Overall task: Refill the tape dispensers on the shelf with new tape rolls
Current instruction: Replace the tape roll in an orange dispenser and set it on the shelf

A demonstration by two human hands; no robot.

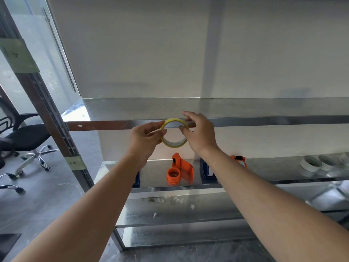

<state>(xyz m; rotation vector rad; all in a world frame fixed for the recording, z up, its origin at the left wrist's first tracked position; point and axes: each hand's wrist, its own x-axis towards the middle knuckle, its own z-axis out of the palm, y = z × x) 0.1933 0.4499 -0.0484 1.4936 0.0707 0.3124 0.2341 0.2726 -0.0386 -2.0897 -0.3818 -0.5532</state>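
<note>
I hold a yellowish tape roll (174,143) up in front of the upper shelf edge. My left hand (145,138) pinches its left rim. My right hand (200,133) grips its right side, fingers spread over the top. Below, on the middle metal shelf (264,181), an orange tape dispenser (180,172) lies open with its round hub facing up. A second orange dispenser (239,160) is partly hidden behind my right forearm. Two blue items, one (206,173) by the right arm and one (136,179) by the left, are mostly covered.
Two pale tape rolls (311,164) lie at the right of the middle shelf. Scraps of torn tape (170,199) litter the shelf below. A brown shelf upright (56,120) stands at left, with an office chair (26,140) beyond it.
</note>
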